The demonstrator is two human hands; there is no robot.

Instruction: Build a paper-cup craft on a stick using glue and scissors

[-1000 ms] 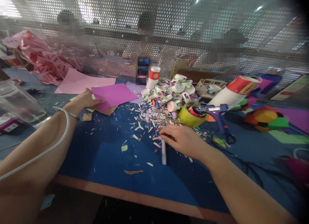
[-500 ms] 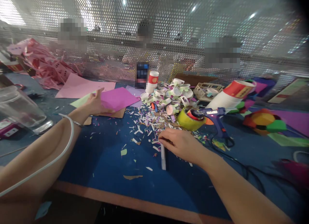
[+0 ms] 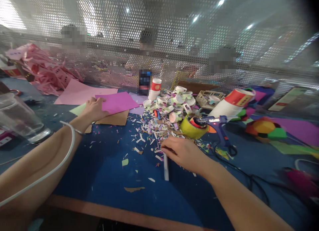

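My left hand (image 3: 94, 108) lies on the left edge of a magenta paper sheet (image 3: 117, 102), fingers curled over it; the sheet rests on a brown cardboard piece (image 3: 117, 117) and a pale green sheet (image 3: 78, 109). My right hand (image 3: 181, 152) is closed on a slim white pen-like tool (image 3: 165, 166) lying on the blue table (image 3: 104, 168), beside a heap of paper scraps (image 3: 152, 128).
A yellow tape roll (image 3: 190, 128) and a blue glue gun (image 3: 219, 124) with its cord lie right of the scraps. Small tape rolls (image 3: 174, 101), paper cups (image 3: 231, 103), a clear container (image 3: 15, 116), pink paper (image 3: 82, 91) and a perforated screen (image 3: 159, 41) surround them.
My left hand lifted off the magenta sheet, then settled back on its left edge; the sheet shifted slightly. My right hand stayed on the white tool.
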